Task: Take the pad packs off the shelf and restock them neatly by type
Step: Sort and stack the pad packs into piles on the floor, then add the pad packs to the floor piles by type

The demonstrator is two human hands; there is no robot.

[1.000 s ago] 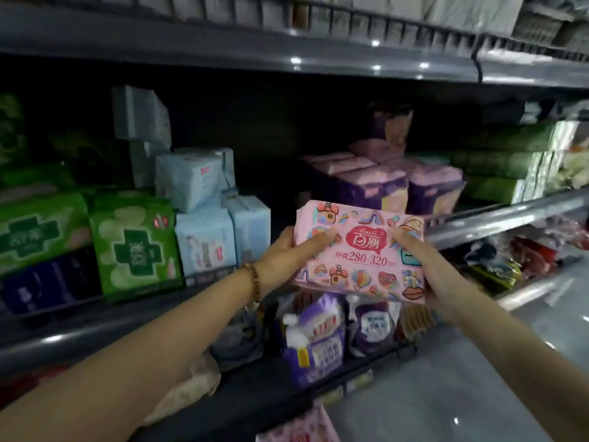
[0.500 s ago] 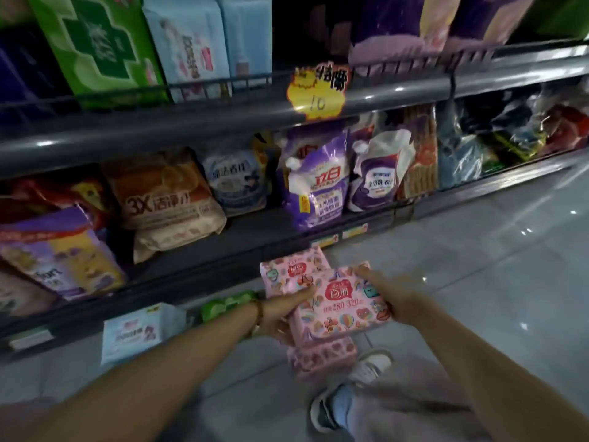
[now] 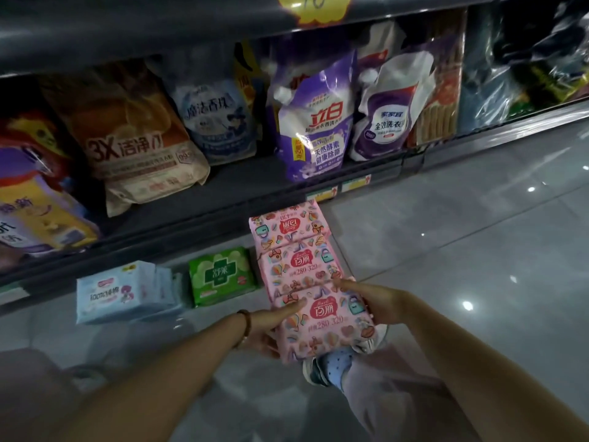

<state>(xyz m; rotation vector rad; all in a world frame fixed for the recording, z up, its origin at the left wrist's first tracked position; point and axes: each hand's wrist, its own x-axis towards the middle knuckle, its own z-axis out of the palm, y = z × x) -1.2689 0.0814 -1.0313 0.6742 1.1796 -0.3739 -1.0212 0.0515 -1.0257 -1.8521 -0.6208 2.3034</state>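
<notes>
Got both hands on a pink pack (image 3: pixel 325 327), held low over the floor (image 3: pixel 478 250) in front of the bottom shelf (image 3: pixel 197 218). My left hand (image 3: pixel 266 328) has its thumb laid across the top face and its fingers tucked underneath. My right hand (image 3: pixel 379 301) is curled round the opposite edge. The two-sided grip makes sense to me: the wrapper looks soft and puffy, so I reckon pinching one corner would let it sag and twist when I want it to land square.

Two more of the same pink design lie flat on the tiles ahead, a middle pack (image 3: pixel 298 266) and a far pack (image 3: pixel 287 224), in a line running toward the shelf. The one I'm holding sits at the near end of that line. Its far edge overlaps the middle pack from this angle, but I can't tell if they touch. Just left of the row is a green pack (image 3: pixel 221 275), and further left a blue pack (image 3: pixel 124 291). My read is that the floor is the sorting spot, one type per group.

The floor is glossy grey tile with lights reflecting off it, so I'd guess slick plastic could skid. The aisle is dim. The shelf part I can see holds detergent pouches (image 3: pixel 312 122), not pads. My shoe (image 3: pixel 318 368) shows just below the pack.
</notes>
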